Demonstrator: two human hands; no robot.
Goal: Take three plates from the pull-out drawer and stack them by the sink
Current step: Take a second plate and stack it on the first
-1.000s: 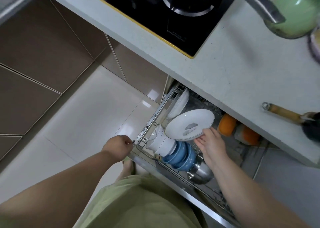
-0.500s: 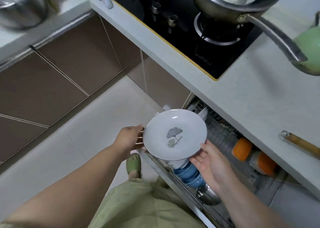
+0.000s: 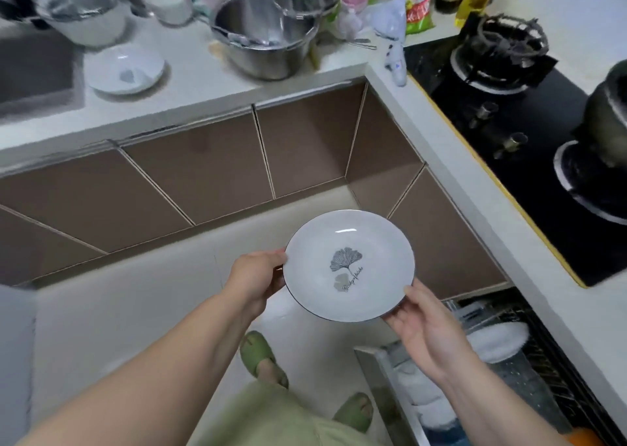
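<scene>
Two green slippers [image 3: 307, 383] were seen nearest the camera, on the pale floor [image 3: 135, 296], with the open pull-out drawer [image 3: 492, 371] at the lower right, where white dishes [image 3: 497, 338] were racked. Above the floor, a white plate [image 3: 349, 265] printed with a grey leaf was held face up and slightly tilted between both hands. Its left rim was gripped by the left hand [image 3: 254, 277], the thumb laid at the edge and the fingers hidden beneath. Its lower right rim was supported by the right hand [image 3: 424, 323], the thumb pressed on the edge and the fingers spread underneath. Beyond the plate, brown cabinet fronts [image 3: 203, 181] were set under a light countertop [image 3: 210, 82]. On that countertop, just beside the sink [image 3: 34, 72] at the far left, a second plate [image 3: 125, 69] with the same leaf mark was lying flat. Further right, a large steel pot [image 3: 264, 35] was standing, blurred, and a black gas hob [image 3: 515, 120] was fitted along the right run.
</scene>
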